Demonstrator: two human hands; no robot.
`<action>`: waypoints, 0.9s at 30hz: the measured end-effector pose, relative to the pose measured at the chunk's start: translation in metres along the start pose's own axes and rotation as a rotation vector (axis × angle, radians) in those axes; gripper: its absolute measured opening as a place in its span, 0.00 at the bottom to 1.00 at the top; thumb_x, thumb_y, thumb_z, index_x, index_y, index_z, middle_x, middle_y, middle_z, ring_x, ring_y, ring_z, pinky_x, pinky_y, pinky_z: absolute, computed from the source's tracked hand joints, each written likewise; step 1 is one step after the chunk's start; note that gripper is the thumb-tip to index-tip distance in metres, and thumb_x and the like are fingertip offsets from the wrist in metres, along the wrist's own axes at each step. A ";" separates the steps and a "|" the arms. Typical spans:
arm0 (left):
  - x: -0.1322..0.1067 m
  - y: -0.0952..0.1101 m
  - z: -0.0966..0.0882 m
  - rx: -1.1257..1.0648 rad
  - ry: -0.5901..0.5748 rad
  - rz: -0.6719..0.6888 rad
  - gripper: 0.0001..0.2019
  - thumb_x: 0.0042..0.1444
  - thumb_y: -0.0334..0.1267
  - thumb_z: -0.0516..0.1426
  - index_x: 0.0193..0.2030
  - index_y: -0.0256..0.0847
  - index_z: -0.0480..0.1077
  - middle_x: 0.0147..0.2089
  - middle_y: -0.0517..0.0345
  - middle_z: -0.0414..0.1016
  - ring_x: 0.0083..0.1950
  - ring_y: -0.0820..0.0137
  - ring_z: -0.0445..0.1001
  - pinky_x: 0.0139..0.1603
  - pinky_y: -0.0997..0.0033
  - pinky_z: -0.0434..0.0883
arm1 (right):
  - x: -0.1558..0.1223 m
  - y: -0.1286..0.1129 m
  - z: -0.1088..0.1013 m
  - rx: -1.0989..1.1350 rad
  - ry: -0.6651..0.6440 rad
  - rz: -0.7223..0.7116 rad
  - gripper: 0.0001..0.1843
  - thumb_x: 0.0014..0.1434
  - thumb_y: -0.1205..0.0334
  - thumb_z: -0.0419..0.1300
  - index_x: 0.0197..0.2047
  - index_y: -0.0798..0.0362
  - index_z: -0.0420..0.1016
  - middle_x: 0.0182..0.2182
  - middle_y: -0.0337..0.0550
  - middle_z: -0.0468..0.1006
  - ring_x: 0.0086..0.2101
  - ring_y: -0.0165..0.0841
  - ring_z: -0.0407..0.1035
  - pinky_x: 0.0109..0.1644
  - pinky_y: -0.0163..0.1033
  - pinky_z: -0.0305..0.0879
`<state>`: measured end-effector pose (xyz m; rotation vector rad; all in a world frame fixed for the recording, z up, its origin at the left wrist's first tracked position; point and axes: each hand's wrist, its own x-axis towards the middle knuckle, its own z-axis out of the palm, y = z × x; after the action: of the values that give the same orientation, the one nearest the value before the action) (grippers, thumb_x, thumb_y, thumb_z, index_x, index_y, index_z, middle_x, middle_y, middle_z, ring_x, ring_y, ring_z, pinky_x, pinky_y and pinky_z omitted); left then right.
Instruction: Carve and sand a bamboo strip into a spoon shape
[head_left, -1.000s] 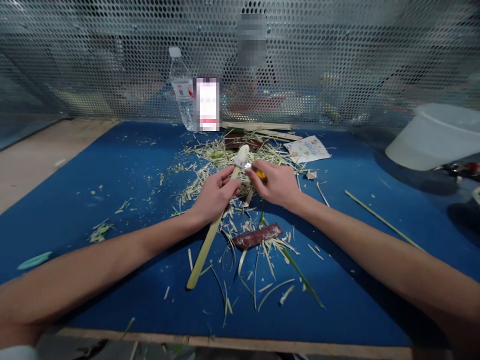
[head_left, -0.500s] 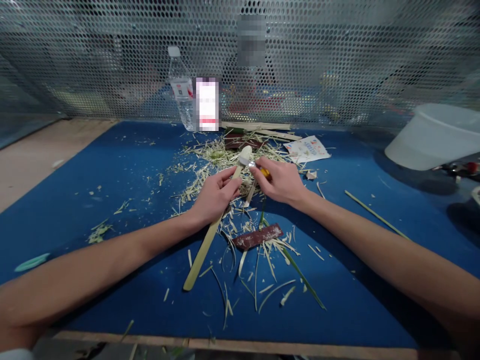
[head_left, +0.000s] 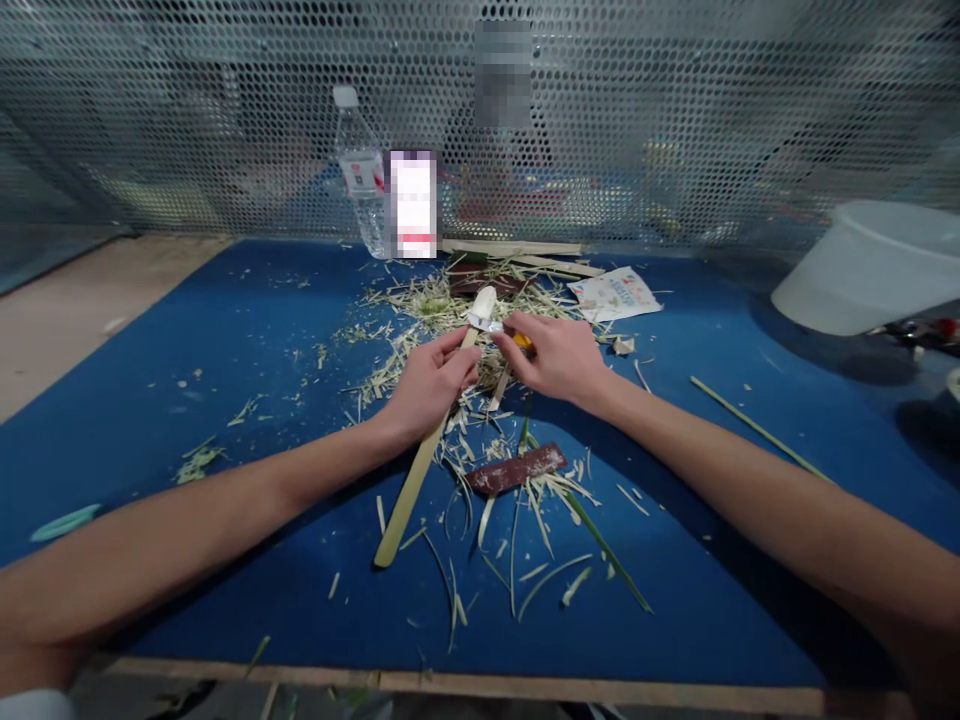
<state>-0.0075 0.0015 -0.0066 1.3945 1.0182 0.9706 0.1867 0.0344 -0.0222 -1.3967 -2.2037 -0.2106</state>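
Tightly, left hand (head_left: 429,385) clamped on a bamboo strip (head_left: 411,495), right hand (head_left: 559,360) pinching a yellow-handled knife (head_left: 523,341).

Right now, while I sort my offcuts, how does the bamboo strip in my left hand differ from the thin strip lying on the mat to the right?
The bamboo strip is clearly wider than the thin strip. It is pale yellow with a whitish rounded tip, while the thin strip looks greener. The left hand holds the first; the second lies on the blue mat. Both are long and straight.
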 end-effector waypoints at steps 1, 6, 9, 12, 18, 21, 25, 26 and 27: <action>-0.001 0.001 0.000 0.010 -0.002 0.004 0.10 0.63 0.38 0.56 0.46 0.37 0.74 0.20 0.67 0.58 0.19 0.79 0.51 0.19 0.70 0.46 | 0.002 0.004 0.000 -0.011 0.002 0.045 0.25 0.70 0.43 0.44 0.43 0.50 0.76 0.31 0.43 0.81 0.27 0.34 0.70 0.29 0.39 0.46; -0.004 0.002 0.000 0.039 -0.032 0.034 0.12 0.63 0.37 0.56 0.49 0.37 0.75 0.20 0.67 0.58 0.20 0.78 0.52 0.19 0.70 0.48 | 0.007 0.021 -0.005 -0.034 0.044 0.206 0.24 0.69 0.43 0.45 0.40 0.50 0.74 0.26 0.44 0.78 0.26 0.35 0.68 0.30 0.39 0.45; -0.003 0.001 0.000 0.021 -0.021 0.031 0.12 0.63 0.38 0.55 0.50 0.37 0.74 0.20 0.67 0.58 0.19 0.78 0.52 0.19 0.70 0.48 | 0.005 0.017 -0.008 0.044 0.100 0.149 0.23 0.70 0.44 0.44 0.40 0.51 0.73 0.26 0.43 0.78 0.26 0.35 0.68 0.30 0.39 0.47; 0.000 0.000 -0.001 0.008 -0.010 0.026 0.12 0.63 0.38 0.55 0.50 0.36 0.74 0.19 0.68 0.57 0.19 0.78 0.52 0.19 0.71 0.48 | -0.001 0.007 -0.008 0.120 0.075 -0.031 0.23 0.70 0.45 0.45 0.41 0.51 0.73 0.30 0.43 0.80 0.27 0.33 0.69 0.30 0.38 0.50; -0.001 0.000 -0.001 -0.004 -0.018 0.029 0.12 0.64 0.38 0.55 0.50 0.37 0.73 0.19 0.69 0.58 0.18 0.79 0.52 0.19 0.73 0.48 | -0.008 -0.002 -0.004 0.093 0.002 -0.147 0.23 0.70 0.45 0.45 0.42 0.51 0.75 0.32 0.43 0.82 0.27 0.32 0.70 0.30 0.38 0.49; -0.002 0.003 0.000 0.007 -0.023 0.028 0.12 0.63 0.38 0.55 0.50 0.37 0.73 0.19 0.70 0.58 0.18 0.79 0.52 0.19 0.73 0.48 | -0.006 0.000 -0.004 0.084 -0.008 -0.133 0.23 0.70 0.45 0.45 0.42 0.51 0.75 0.33 0.43 0.82 0.27 0.32 0.70 0.30 0.38 0.50; -0.003 0.005 0.001 0.009 -0.020 0.023 0.13 0.63 0.38 0.55 0.51 0.36 0.73 0.19 0.69 0.57 0.19 0.79 0.51 0.19 0.72 0.47 | -0.005 0.003 -0.005 0.072 0.009 -0.127 0.24 0.70 0.45 0.45 0.43 0.51 0.75 0.33 0.43 0.82 0.28 0.33 0.72 0.30 0.38 0.50; -0.002 0.004 0.001 0.007 -0.017 0.022 0.13 0.63 0.38 0.55 0.51 0.36 0.73 0.19 0.69 0.57 0.19 0.79 0.51 0.19 0.72 0.47 | -0.005 0.004 -0.005 0.066 0.018 -0.127 0.24 0.70 0.45 0.45 0.43 0.51 0.76 0.33 0.43 0.83 0.28 0.33 0.72 0.30 0.38 0.50; -0.002 0.004 0.001 0.004 -0.014 0.020 0.13 0.63 0.38 0.55 0.51 0.36 0.73 0.19 0.69 0.57 0.19 0.79 0.51 0.19 0.72 0.47 | -0.005 0.004 -0.005 0.059 0.025 -0.126 0.24 0.70 0.45 0.45 0.43 0.51 0.76 0.34 0.43 0.83 0.28 0.33 0.72 0.29 0.38 0.50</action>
<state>-0.0070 -0.0010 -0.0026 1.4152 0.9979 0.9731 0.1934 0.0306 -0.0207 -1.2187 -2.2602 -0.2046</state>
